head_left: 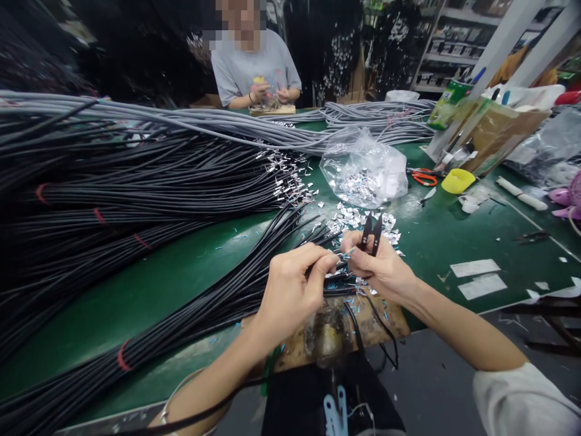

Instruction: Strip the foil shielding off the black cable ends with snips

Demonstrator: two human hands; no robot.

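Note:
My left hand (293,284) is closed in a pinch on the end of a black cable, its thin inner wires poking out between the fingertips. Facing it, my right hand (384,269) has black thread snips (372,233) tucked in it, blades pointing up and apart. Its thumb and fingertip also pinch at the coloured wire ends (348,252), almost touching my left fingers. Bundled black cables (236,272) run beneath my left hand. Silver foil scraps (347,218) and blue wire bits lie just beyond both hands.
A clear plastic bag (365,166) holds scraps. Grey cables (181,121) cross the far side. Orange-handled scissors (424,177) and a yellow tape roll (457,181) lie to the right. A wooden board (394,321) sits at the near edge. A co-worker (256,66) sits opposite.

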